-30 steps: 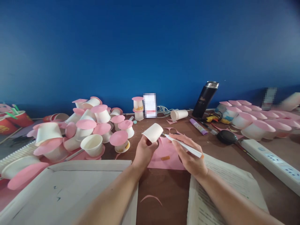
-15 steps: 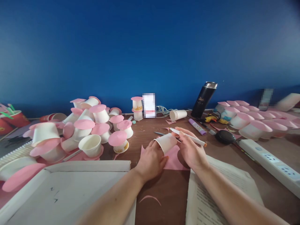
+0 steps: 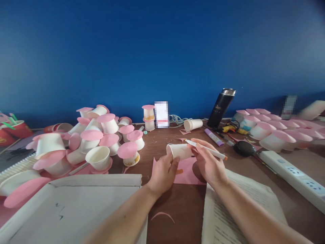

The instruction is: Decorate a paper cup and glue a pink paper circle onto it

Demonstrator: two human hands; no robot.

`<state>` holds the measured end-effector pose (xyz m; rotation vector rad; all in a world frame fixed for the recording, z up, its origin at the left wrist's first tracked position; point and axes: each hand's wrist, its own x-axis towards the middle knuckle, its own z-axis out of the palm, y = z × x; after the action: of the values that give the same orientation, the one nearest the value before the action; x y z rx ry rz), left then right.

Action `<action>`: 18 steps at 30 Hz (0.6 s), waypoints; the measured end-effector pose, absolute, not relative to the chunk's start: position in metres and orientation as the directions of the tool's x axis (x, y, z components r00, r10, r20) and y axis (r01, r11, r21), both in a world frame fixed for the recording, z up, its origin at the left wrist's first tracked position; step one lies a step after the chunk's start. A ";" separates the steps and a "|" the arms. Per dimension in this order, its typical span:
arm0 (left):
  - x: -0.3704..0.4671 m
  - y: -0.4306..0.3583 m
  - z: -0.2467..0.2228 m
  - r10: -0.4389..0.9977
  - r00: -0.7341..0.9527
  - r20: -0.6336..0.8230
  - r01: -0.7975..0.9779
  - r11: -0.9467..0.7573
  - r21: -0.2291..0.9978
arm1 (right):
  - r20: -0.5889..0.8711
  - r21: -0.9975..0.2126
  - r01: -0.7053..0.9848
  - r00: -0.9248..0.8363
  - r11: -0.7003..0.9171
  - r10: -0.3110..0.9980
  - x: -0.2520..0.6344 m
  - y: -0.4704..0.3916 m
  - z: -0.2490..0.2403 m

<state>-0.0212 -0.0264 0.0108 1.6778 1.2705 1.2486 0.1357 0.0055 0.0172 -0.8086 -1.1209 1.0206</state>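
Observation:
A white paper cup (image 3: 179,151) lies tilted on its side above a pink paper sheet (image 3: 189,174), its mouth toward the left. My left hand (image 3: 164,171) is closed round the cup near its rim, thumb in front. My right hand (image 3: 207,159) holds a white marker (image 3: 209,150) with an orange end pointing right; its fingers also reach the base of the cup. A small orange piece (image 3: 179,171) shows on the pink sheet beside my left thumb.
Many cups with pink discs (image 3: 106,122) fill the left; more stand at the right. A black flask (image 3: 220,108), a purple tube (image 3: 213,137), a power strip (image 3: 291,176) and stacked cups (image 3: 193,124) lie around. A white box lid (image 3: 83,210) and printed paper (image 3: 251,196) are in front.
The cup has turned more level in my left hand, whose thumb now lies against its side. The orange piece on the pink sheet has come into view. My right hand has shifted slightly right.

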 end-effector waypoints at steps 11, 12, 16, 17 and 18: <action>-0.023 -0.017 0.011 0.998 0.068 -0.018 -0.665 0.058 0.745 | 0.628 -0.710 0.307 -0.130 0.633 0.767 0.131 -0.018 0.027; -0.023 -0.018 0.013 0.996 0.090 -0.029 -0.677 0.083 0.732 | 0.623 -0.711 0.303 -0.147 0.634 0.768 0.130 -0.018 0.026; -0.025 -0.022 0.016 0.975 0.203 -0.087 -0.694 0.206 0.690 | 0.625 -0.721 0.285 -0.127 0.632 0.770 0.132 -0.018 0.026; -0.025 -0.022 0.016 0.969 0.225 -0.100 -0.677 0.229 0.699 | 0.630 -0.721 0.283 -0.113 0.632 0.769 0.133 -0.017 0.026; -0.026 -0.022 0.016 0.964 0.238 -0.115 -0.646 0.246 0.723 | 0.632 -0.722 0.281 -0.102 0.632 0.768 0.134 -0.017 0.026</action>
<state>-0.0256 -0.0219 0.0156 0.6130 0.6271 1.2022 0.1335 -0.0168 0.0264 -0.8717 -1.6730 0.5136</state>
